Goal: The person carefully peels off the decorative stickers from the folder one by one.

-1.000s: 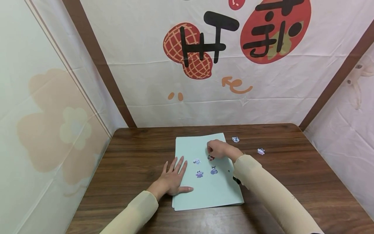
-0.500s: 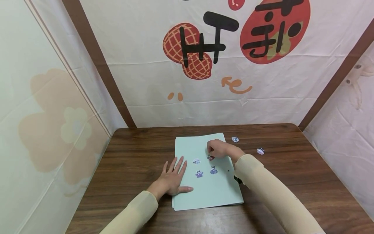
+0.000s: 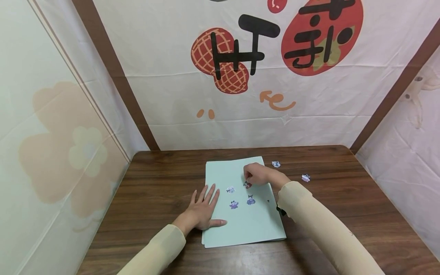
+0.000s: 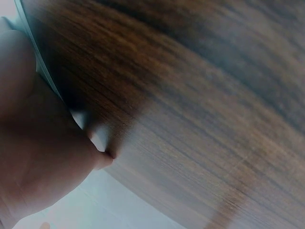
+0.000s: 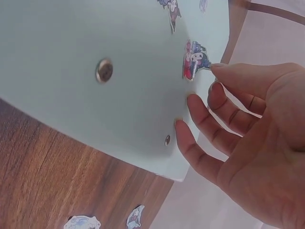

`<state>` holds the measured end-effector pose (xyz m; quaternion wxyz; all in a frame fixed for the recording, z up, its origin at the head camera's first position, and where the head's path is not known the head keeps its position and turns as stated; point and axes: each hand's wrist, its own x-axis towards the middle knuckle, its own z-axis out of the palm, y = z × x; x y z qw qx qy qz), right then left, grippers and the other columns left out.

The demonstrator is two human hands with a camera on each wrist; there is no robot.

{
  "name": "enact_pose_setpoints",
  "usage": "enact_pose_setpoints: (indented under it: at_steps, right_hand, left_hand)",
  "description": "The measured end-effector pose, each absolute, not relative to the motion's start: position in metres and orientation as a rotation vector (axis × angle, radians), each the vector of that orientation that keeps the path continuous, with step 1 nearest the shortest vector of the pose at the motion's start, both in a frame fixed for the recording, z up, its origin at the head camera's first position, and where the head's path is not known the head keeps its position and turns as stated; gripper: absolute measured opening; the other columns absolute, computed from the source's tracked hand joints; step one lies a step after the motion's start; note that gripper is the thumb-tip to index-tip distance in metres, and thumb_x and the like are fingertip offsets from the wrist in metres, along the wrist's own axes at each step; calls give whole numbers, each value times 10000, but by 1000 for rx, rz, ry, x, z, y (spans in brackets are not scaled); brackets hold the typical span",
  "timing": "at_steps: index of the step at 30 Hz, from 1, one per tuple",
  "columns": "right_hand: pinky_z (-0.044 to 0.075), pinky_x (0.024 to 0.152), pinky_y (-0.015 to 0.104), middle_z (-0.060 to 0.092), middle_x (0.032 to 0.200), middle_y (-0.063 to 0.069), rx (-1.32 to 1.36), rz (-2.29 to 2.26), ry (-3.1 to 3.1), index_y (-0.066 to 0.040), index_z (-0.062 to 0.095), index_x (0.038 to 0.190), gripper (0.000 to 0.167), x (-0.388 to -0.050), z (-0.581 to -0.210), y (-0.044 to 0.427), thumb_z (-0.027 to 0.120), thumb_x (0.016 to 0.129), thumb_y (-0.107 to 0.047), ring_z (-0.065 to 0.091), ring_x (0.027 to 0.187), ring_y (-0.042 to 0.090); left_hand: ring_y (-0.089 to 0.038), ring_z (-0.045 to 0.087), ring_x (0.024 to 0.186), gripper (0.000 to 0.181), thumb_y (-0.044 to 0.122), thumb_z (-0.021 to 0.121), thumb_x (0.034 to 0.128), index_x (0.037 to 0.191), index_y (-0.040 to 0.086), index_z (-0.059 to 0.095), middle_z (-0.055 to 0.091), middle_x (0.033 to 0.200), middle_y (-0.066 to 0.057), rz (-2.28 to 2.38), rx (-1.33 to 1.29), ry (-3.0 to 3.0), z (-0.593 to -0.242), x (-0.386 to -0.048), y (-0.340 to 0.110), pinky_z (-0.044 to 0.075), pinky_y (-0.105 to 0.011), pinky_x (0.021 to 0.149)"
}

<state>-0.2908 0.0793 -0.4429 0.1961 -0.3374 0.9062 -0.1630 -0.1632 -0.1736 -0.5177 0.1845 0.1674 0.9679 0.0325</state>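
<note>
My left hand [image 3: 200,214] lies with fingers spread, pressing on the left edge of a pale green paper folder [image 3: 254,229]. In the left wrist view that hand [image 4: 43,152] shows only in part. Over the upper right of the folder, my right hand [image 3: 258,175] pinches a red and dark cartoon sticker [image 3: 247,185] at its edge. The right wrist view shows the thumb tip of this hand [image 5: 257,129] at the sticker [image 5: 196,60], the other fingers loosely bent. Several purple cartoon stickers, one of them the lower-left sticker [image 3: 233,205], lie on the folder.
Two more stickers, a bluish sticker [image 3: 276,164] and a pale purple sticker [image 3: 305,178], lie on the wooden table [image 3: 154,183] right of the folder. Small round metal studs [image 5: 104,70] sit on the folder. A printed white cloth [image 3: 192,133] hangs behind the table.
Almost nothing differs. The right forearm has shifted very slightly, while the right hand stays at the sticker and the left hand stays in place.
</note>
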Motion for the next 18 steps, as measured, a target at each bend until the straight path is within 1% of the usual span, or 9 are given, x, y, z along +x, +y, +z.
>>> enact_pose_setpoints:
  at_steps: [7, 18]
  right_hand:
    - [445, 687, 288, 608, 877, 16, -984, -446, 2537, -69, 653, 968, 77, -291, -439, 81, 600, 979, -14, 521, 775, 158]
    - [442, 708, 294, 590, 862, 24, -993, -519, 2569, -66, 636, 955, 59, -291, -431, 88, 626, 971, -10, 513, 788, 158]
  left_hand:
    - [-343, -120, 1571, 1162, 882, 419, 851, 1661, 152, 14, -141, 1718, -77, 88, 467, 2727, -519, -166, -174, -24, -655, 1208]
    - [-343, -122, 1570, 1175, 890, 420, 842, 1660, 156, 4, -146, 1716, -71, 115, 474, 2722, -521, -167, -175, -36, -661, 1203]
